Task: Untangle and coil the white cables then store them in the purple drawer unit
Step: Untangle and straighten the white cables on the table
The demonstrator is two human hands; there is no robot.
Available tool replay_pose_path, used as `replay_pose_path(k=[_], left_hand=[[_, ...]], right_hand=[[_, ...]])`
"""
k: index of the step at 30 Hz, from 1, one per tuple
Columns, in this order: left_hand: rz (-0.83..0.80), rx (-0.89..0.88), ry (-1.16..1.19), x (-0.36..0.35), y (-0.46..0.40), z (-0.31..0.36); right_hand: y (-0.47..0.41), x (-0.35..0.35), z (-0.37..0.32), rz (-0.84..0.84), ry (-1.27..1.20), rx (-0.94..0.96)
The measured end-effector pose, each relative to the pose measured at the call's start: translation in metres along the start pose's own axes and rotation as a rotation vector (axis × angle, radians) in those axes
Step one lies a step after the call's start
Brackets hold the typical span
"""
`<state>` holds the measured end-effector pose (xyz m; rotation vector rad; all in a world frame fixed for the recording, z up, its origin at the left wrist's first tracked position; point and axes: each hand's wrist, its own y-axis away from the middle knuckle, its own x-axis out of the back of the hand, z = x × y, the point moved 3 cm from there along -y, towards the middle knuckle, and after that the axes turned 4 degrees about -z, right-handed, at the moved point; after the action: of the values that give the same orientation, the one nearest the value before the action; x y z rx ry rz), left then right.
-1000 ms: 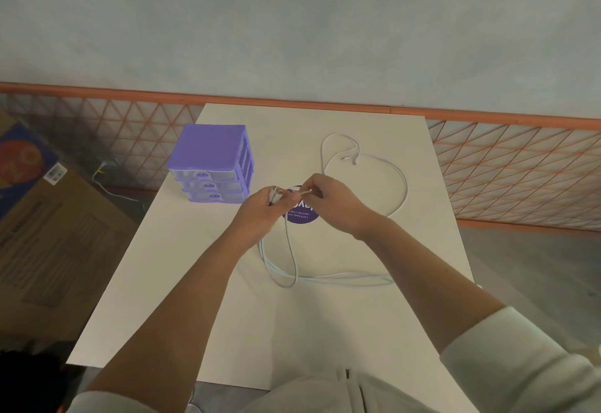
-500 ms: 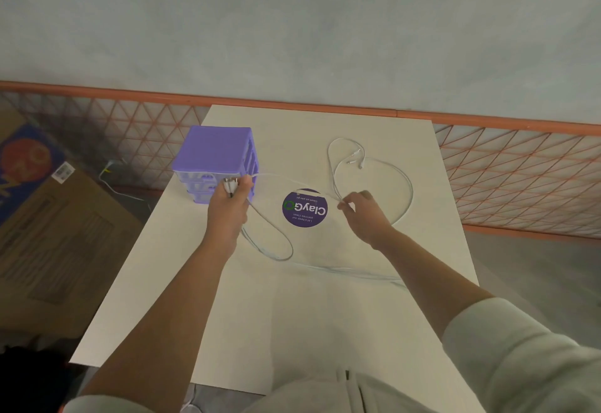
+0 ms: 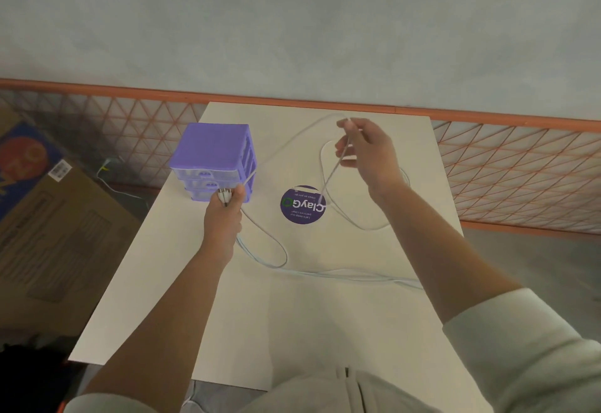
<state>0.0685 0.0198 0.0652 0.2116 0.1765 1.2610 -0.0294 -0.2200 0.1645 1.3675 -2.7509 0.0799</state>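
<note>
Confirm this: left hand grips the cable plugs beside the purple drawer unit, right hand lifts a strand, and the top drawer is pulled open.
Not quite. In the head view the purple drawer unit has every drawer closed. The left hand does grip the cable plugs, and the right hand lifts a strand.

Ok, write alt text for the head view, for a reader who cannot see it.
A person stretches white cables over a white table: the left hand grips the plugs beside a purple drawer unit, and the right hand pinches a raised strand. More cable loops lie around a round purple sticker.
</note>
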Motion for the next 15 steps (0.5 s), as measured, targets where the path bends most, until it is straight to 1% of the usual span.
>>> replay_pose_path(k=[4, 8, 11, 15], left_hand=[[0.046, -0.004, 0.013, 0.002, -0.005, -0.003], [0.117, 0.023, 0.023, 0.011, -0.007, -0.009], [0.139, 0.002, -0.022, 0.014, -0.010, -0.015], [0.212, 0.001, -0.068, 0.022, -0.019, -0.023]], right_hand=[[0.004, 0.005, -0.011, -0.028, 0.150, 0.028], [0.011, 0.025, 0.011, -0.083, 0.402, -0.010], [0.020, 0.047, 0.033, -0.088, 0.520, -0.098], [0.037, 0.078, 0.055, -0.159, 0.609, -0.278]])
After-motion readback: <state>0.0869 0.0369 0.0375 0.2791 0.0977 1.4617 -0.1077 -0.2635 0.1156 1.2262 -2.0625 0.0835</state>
